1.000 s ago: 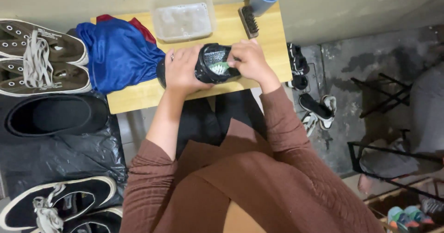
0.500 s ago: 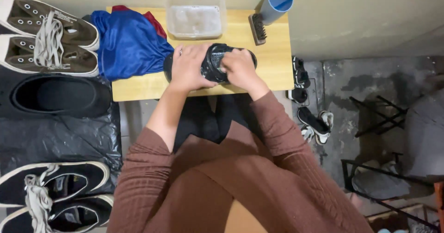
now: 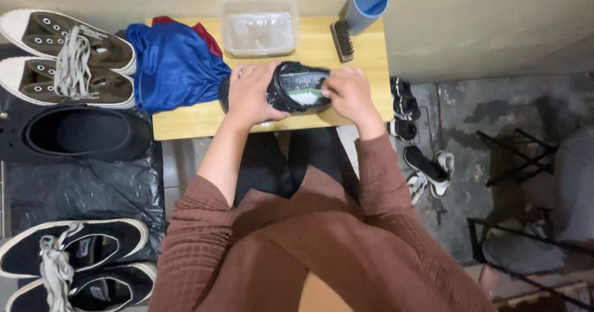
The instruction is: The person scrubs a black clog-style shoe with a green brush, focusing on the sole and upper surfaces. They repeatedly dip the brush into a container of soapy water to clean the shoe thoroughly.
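Observation:
A black shoe (image 3: 296,88) lies on its side on the small wooden table (image 3: 192,120), its insole facing up. My left hand (image 3: 250,93) grips the shoe's left end from above. My right hand (image 3: 348,93) presses against the shoe's right end, fingers curled at its opening; whether it holds a cloth or brush there I cannot tell. Both brown sleeves reach up from the bottom of the view.
A blue cloth (image 3: 175,64) lies on the table's left part, a clear plastic tub (image 3: 260,26), a brush (image 3: 341,41) and a blue cup (image 3: 365,5) at the back. Brown sneakers (image 3: 68,58), a black clog (image 3: 80,132) and black sneakers (image 3: 74,262) lie left; sandals (image 3: 421,157) right.
The view has shifted slightly. Both hands stayed on the black shoe, and they have turned it so the insole shows again; the right hand slid toward the shoe's right end.

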